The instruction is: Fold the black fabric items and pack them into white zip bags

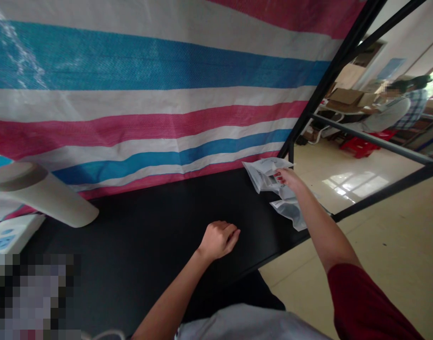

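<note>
My right hand (286, 178) reaches to the far right end of the black table (148, 236) and pinches a white plastic packet (264, 172), lifting its near side off the surface. Another whitish packet (290, 212) lies under my forearm at the table's right edge. My left hand (219, 238) rests on the middle of the table, curled into a loose fist with nothing visible in it.
A striped blue, pink and white tarp (148, 94) hangs behind the table. A beige cylinder (39, 193) lies at the left beside a white device (7, 236). Black frame bars (372, 139) stand at the right. A seated person (389, 113) is far off beyond them.
</note>
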`<move>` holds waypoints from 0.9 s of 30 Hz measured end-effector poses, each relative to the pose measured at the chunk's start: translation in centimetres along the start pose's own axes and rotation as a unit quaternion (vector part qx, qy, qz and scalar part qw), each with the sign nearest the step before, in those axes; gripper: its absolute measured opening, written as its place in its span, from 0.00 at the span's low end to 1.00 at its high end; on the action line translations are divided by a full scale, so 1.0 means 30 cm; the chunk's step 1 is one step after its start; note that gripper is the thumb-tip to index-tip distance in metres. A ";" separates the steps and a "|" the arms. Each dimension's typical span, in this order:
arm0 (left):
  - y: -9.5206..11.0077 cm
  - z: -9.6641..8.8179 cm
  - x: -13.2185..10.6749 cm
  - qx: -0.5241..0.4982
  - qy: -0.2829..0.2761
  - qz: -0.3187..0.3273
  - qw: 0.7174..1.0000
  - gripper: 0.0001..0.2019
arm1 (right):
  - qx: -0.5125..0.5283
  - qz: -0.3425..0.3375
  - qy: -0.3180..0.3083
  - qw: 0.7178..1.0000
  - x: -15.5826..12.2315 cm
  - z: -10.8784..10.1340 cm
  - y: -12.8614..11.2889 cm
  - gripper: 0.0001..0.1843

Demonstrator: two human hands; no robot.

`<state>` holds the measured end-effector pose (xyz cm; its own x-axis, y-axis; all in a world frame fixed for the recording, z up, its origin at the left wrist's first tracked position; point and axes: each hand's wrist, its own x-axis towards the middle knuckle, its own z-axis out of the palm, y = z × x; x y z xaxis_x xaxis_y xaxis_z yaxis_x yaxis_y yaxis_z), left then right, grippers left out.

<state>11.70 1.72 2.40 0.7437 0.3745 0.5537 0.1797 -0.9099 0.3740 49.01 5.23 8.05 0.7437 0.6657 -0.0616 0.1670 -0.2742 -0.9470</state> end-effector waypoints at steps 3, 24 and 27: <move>-0.024 -0.012 -0.001 -0.008 0.014 -0.028 0.999 0.15 | 0.038 0.022 -0.010 0.999 0.008 0.018 -0.066 0.09; -0.312 -0.238 -0.074 -0.123 0.433 -0.347 0.822 0.20 | -0.110 0.025 -0.635 0.764 -0.434 0.378 -0.010 0.25; -0.305 -0.227 -0.052 -0.103 0.413 -0.350 0.834 0.20 | -0.161 0.028 -0.603 0.781 -0.399 0.395 0.033 0.23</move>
<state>4.50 10.68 3.18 -0.2100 0.8741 0.4380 0.2072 -0.3980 0.8937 32.62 5.22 4.12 -0.3615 0.7632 -0.5355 0.4549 -0.3570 -0.8159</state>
